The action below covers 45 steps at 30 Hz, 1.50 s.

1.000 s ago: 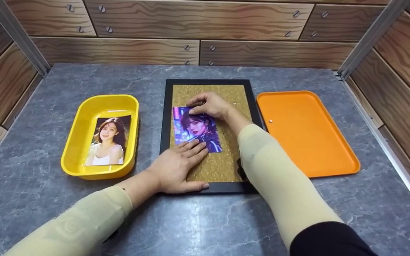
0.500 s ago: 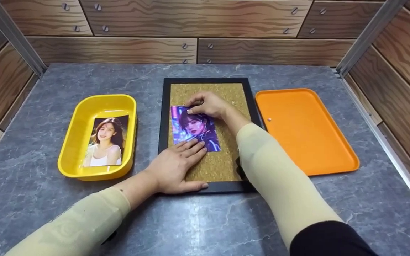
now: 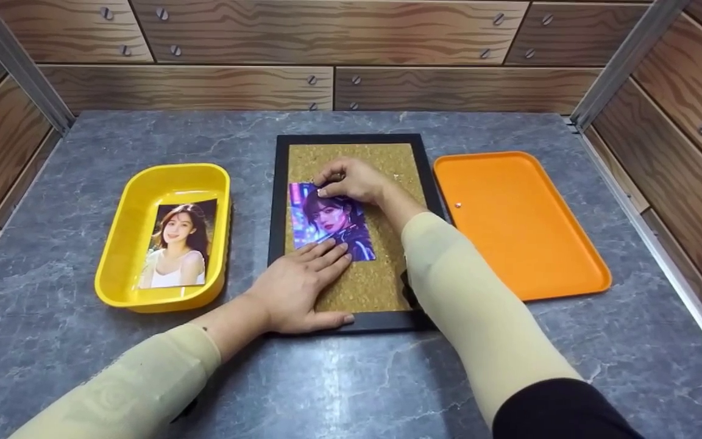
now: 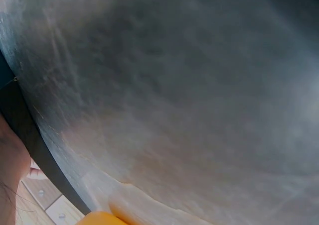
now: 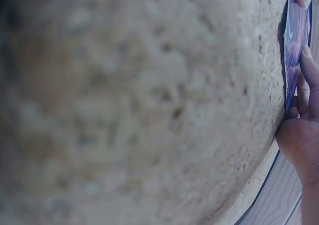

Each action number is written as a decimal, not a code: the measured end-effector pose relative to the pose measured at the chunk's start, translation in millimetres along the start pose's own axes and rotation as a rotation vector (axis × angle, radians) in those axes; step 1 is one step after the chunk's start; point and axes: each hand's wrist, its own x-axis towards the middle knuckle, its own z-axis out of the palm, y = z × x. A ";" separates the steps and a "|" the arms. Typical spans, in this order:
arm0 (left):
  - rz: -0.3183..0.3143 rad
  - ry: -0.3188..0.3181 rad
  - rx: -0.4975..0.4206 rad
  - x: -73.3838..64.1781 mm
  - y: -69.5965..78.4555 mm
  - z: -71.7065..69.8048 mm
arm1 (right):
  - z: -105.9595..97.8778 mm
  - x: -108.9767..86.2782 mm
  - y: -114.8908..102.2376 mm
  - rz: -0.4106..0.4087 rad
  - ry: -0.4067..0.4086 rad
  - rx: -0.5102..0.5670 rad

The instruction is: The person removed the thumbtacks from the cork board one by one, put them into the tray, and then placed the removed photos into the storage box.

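A purple and blue portrait picture (image 3: 333, 222) lies on the cork face of a black-framed board (image 3: 366, 286). My left hand (image 3: 299, 289) rests flat at the board's lower left, its fingertips on the picture's lower edge and its thumb on the frame's near side. With thumb and curled fingers, my right hand (image 3: 354, 180) grips at the picture's top edge; whether something small sits between the fingertips is hidden. The right wrist view shows this hand (image 5: 301, 140) at the far right, thumb against the picture (image 5: 294, 41). Blurred tabletop (image 4: 174, 110) fills most of the left wrist view.
On the left stands a yellow bin (image 3: 110, 244) with a photo print (image 3: 177, 244) of a person in it. To the board's right an orange tray (image 3: 534, 231) carries one tiny shiny piece (image 3: 457, 205). Wood-patterned walls (image 3: 235, 33) enclose the grey tabletop (image 3: 253, 390).
Both hands keep their places on the picture. The whole head view has shifted slightly, so everything appears a little further left.
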 end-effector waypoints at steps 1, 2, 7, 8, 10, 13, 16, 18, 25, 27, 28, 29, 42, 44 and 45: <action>-0.001 0.000 0.000 -0.1 -0.2 -0.1 | 0.0 0.3 -0.2 -0.002 0.001 -0.005; -0.001 0.000 -0.002 -0.2 -0.4 -0.3 | -0.1 0.5 -0.5 -0.002 0.002 -0.011; -0.001 0.000 -0.012 -0.4 -0.7 -0.9 | -0.7 1.3 -1.4 0.008 0.002 -0.049; 0.000 0.000 -0.012 -0.4 -0.7 -0.9 | -0.7 1.2 -1.6 0.009 0.001 -0.049; 0.000 0.000 -0.012 -0.3 -0.7 -0.8 | -0.8 1.0 -1.9 0.009 0.000 -0.044; 0.000 -0.002 -0.012 -0.3 -0.5 -0.2 | -0.7 -0.1 -2.2 0.006 0.001 -0.041; 0.000 -0.005 -0.012 -0.2 0.0 0.0 | -0.2 -1.2 -1.9 0.005 0.004 -0.036; 0.000 -0.004 -0.012 -0.2 0.2 0.2 | 0.0 -1.5 -1.5 0.001 0.007 -0.031; -0.001 -0.004 -0.012 0.0 0.1 0.3 | -0.7 -1.1 -0.3 -0.006 0.007 -0.041; -0.004 -0.006 -0.011 0.0 -0.1 0.3 | -0.9 -0.8 -0.5 -0.003 0.008 -0.046; -0.004 -0.004 -0.011 -0.1 -0.1 0.3 | -1.0 -0.8 -0.7 -0.002 0.007 -0.048; -0.003 -0.003 -0.011 -0.1 0.0 0.3 | -1.0 -0.8 -0.8 -0.002 0.007 -0.051; -0.003 0.004 -0.010 -0.1 0.4 0.7 | -0.3 0.1 -1.5 0.017 -0.001 -0.038; -0.003 0.004 -0.009 -0.3 0.1 0.9 | -0.2 0.3 -1.7 0.014 -0.002 -0.038; -0.003 0.003 -0.009 -0.4 0.0 1.0 | 0.0 0.4 -1.8 0.013 -0.005 -0.036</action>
